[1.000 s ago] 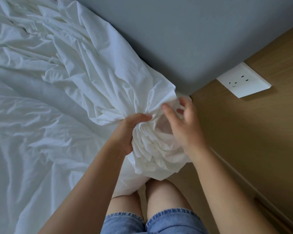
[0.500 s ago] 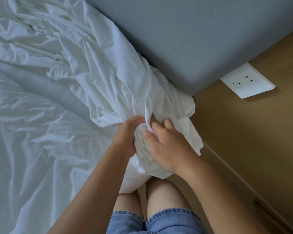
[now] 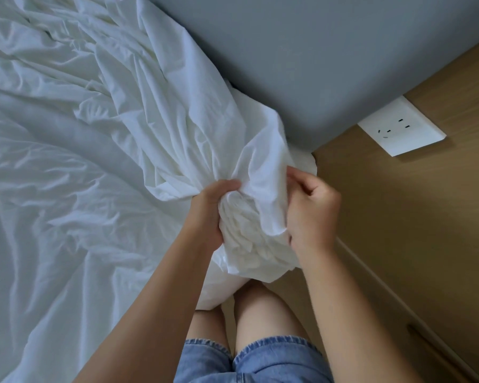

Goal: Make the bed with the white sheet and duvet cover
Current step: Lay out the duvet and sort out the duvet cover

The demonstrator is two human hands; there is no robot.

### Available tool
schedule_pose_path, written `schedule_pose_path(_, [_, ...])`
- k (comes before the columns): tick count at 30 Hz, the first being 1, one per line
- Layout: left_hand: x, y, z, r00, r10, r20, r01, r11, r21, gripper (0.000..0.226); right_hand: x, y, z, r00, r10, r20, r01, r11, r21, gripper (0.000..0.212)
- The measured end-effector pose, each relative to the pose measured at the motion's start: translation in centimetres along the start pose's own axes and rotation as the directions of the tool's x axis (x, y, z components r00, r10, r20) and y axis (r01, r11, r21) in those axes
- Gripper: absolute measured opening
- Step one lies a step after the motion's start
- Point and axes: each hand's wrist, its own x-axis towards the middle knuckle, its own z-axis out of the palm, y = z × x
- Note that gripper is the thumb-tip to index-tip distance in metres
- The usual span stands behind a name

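Fingers of my left hand (image 3: 208,214) and right hand (image 3: 311,214) pinch the bunched sheet (image 3: 249,225) corner; light and limp, it probably handles best by these gathered folds.

I see a grey padded headboard (image 3: 315,64) meeting a light wood wall panel (image 3: 398,230), which carries a white socket plate (image 3: 409,139), in soft daylight.

Left hand (image 3: 209,210) fingertips buried in bunched white sheet (image 3: 94,139), sheet cropped at left
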Motion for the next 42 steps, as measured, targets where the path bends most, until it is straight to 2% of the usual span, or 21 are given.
schedule_pose_path(2, [-0.2, 0.1, -0.4, 1.000, -0.013, -0.001, 0.013, 1.000, -0.021, 0.040, 2.2, -0.1, -1.4, 0.989, 0.037, -0.146, -0.043, 0.998, -0.038, 0.031])
schedule_pose_path(4, [-0.3, 0.3, -0.9, 1.000, -0.027, 0.012, 0.027, 1.000, -0.016, 0.031, 4.5, -0.1, -2.3, 0.982, 0.039, -0.184, -0.067, 0.987, -0.149, 0.026])
schedule_pose_path(7, [-0.1, 0.6, -1.5, 0.999, -0.027, 0.027, 0.028, 1.000, 0.000, 0.028, 6.1, -0.2, -2.0, 0.999, 0.034, -0.034, -0.044, 0.937, -0.346, 0.024])
schedule_pose_path(10, [0.1, 0.6, -2.2, 0.998, -0.033, 0.055, 0.034, 0.999, -0.031, 0.020, 4.9, -1.1, -1.5, 0.997, -0.077, 0.019, 0.079, 0.939, -0.334, 0.020])
schedule_pose_path(12, [0.1, 0.5, -2.7, 0.993, -0.042, 0.107, 0.047, 0.998, -0.046, 0.018, 3.4, -1.6, -1.6, 0.984, -0.160, 0.080, 0.177, 0.938, -0.298, 0.030])
schedule_pose_path(14, [-0.1, 0.7, -2.7, 0.975, -0.045, 0.217, 0.062, 0.996, -0.070, 0.029, 2.2, -1.5, -1.6, 0.967, -0.073, 0.246, 0.155, 0.929, -0.337, 0.043])
schedule_pose_path(16, [-0.2, 0.9, -2.6, 0.932, -0.047, 0.360, 0.104, 0.985, -0.141, 0.048, 1.4, -1.0, -1.0, 0.940, -0.005, 0.342, 0.146, 0.911, -0.386, 0.035])
schedule_pose_path(17, [-0.2, 1.1, -2.4, 0.910, -0.051, 0.411, 0.130, 0.977, -0.168, 0.053, 1.0, -1.0, -0.6, 0.943, -0.040, 0.330, 0.169, 0.912, -0.373, 0.030])
schedule_pose_path(19, [0.1, 1.6, -2.2, 0.892, -0.044, 0.451, 0.131, 0.978, -0.163, 0.058, 0.3, -1.2, 0.2, 0.934, -0.215, 0.284, 0.297, 0.911, -0.288, 0.026])
schedule_pose_path(22, [0.5, 2.6, -1.3, 0.867, -0.091, 0.490, 0.130, 0.991, -0.045, 0.059, -0.2, -1.5, 1.2, 0.873, -0.394, 0.287, 0.441, 0.890, -0.119, 0.007])
schedule_pose_path(24, [0.5, 2.8, -0.6, 0.877, -0.128, 0.463, 0.152, 0.988, -0.013, 0.069, 0.0, -1.6, 1.2, 0.863, -0.401, 0.308, 0.427, 0.904, -0.017, 0.014])
schedule_pose_path(27, [0.5, 2.1, 0.1, 0.902, -0.071, 0.425, 0.116, 0.990, -0.082, 0.078, 0.4, -1.5, 0.3, 0.869, -0.340, 0.359, 0.330, 0.939, 0.091, 0.021])
schedule_pose_path(29, [0.4, 1.9, 0.4, 0.908, -0.070, 0.414, 0.111, 0.991, -0.076, 0.071, 0.4, -1.1, -0.1, 0.857, -0.288, 0.428, 0.281, 0.956, 0.079, 0.013])
schedule_pose_path(31, [0.4, 2.1, 0.5, 0.929, -0.110, 0.354, 0.108, 0.994, 0.024, 0.064, 0.1, -0.5, -0.4, 0.848, -0.249, 0.469, 0.279, 0.960, 0.006, 0.006])
schedule_pose_path(33, [0.5, 2.5, 0.7, 0.956, -0.130, 0.263, 0.102, 0.988, 0.120, 0.065, 0.0, -0.3, -0.5, 0.851, -0.255, 0.458, 0.311, 0.949, -0.050, 0.008])
schedule_pose_path(35, [0.7, 2.7, 0.9, 0.966, -0.112, 0.234, 0.088, 0.990, 0.111, 0.056, 0.1, -0.3, -0.7, 0.858, -0.259, 0.443, 0.315, 0.947, -0.057, 0.019])
schedule_pose_path(37, [0.9, 2.7, 1.0, 0.968, -0.082, 0.237, 0.071, 0.996, 0.056, 0.036, 0.1, -0.2, -0.6, 0.901, -0.204, 0.383, 0.234, 0.972, -0.032, 0.036])
schedule_pose_path(39, [1.1, 2.4, 1.1, 0.970, -0.055, 0.238, 0.056, 0.998, 0.004, 0.026, 0.2, -0.3, -0.3, 0.949, -0.039, 0.311, 0.017, 0.997, 0.072, 0.055])
schedule_pose_path(40, [1.1, 2.2, 1.1, 0.970, -0.043, 0.238, 0.051, 0.998, -0.027, 0.027, 0.4, -0.4, -0.2, 0.947, 0.083, 0.309, -0.138, 0.977, 0.161, 0.065])
schedule_pose_path(41, [1.2, 2.0, 1.2, 0.971, -0.035, 0.236, 0.050, 0.997, -0.057, 0.029, 0.8, -0.4, -0.1, 0.916, 0.227, 0.331, -0.318, 0.913, 0.254, 0.072])
schedule_pose_path(42, [1.2, 1.8, 1.2, 0.971, -0.033, 0.238, 0.055, 0.995, -0.088, 0.029, 1.3, -0.6, -0.1, 0.852, 0.378, 0.362, -0.494, 0.809, 0.319, 0.075])
